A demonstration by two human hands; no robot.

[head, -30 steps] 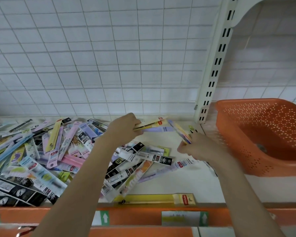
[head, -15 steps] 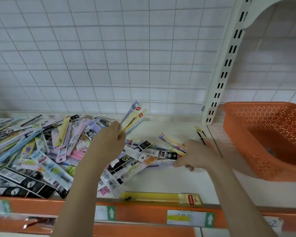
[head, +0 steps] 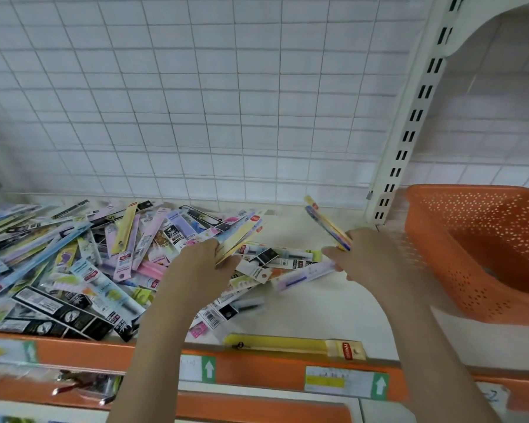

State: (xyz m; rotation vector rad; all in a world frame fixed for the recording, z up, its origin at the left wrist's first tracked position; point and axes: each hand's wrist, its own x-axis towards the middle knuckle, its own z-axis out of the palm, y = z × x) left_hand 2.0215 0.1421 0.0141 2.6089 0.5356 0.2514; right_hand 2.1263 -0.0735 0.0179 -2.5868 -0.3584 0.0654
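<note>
A loose heap of long flat pen packets (head: 74,254) covers the left half of a white shelf (head: 333,315). My left hand (head: 200,264) grips a small fan of yellow and pale packets (head: 242,236) that point up and to the right. My right hand (head: 367,254) holds a yellow and blue packet (head: 324,224) that slants up to the left, above the shelf and just left of the basket. A pale purple packet (head: 303,274) lies under my right hand's fingers; I cannot tell whether they hold it.
An orange perforated basket (head: 471,209) stands on the shelf at the right. One yellow packet (head: 287,345) lies along the shelf's orange front rail (head: 257,370). A white wire grid (head: 196,102) backs the shelf, with a slotted upright (head: 409,126) beside the basket.
My right hand has risen off the shelf with a yellow and blue packet and moved right. My left hand has shifted right and lower with its fan of packets.
</note>
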